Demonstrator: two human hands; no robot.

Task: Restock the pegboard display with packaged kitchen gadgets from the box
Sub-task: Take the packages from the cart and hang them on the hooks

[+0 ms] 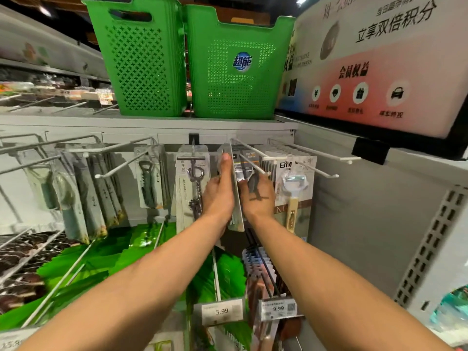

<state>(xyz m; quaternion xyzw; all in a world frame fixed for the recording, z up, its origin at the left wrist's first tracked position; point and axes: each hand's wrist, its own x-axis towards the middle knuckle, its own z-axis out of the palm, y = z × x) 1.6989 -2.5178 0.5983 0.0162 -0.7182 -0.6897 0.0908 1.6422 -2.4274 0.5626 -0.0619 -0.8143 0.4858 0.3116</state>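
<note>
Edge-on to the camera, a thin carded gadget pack (235, 198): grey-silver, stiff, a flat sliver running from up near the rail down to wrist level. Held in the middle bay of the pegboard display (336, 224), at the white wire peg (253, 165), between a corkscrew pack (193, 183) on the left and a peeler pack (295, 188) marked BM on the right. Printed face turned away, contents unreadable. Pressed flat along its left side by the left hand (218, 196), fingers straight and together, tips up near the card's top edge. On the other side the right hand (258, 198), fingers curled in toward the same row of cards, possibly pinching one; cannot tell the grip from here. Above, two green baskets (141, 59) on the shelf top. Below, price tags (222, 311) reading 5.99 and 9.99.
</note>
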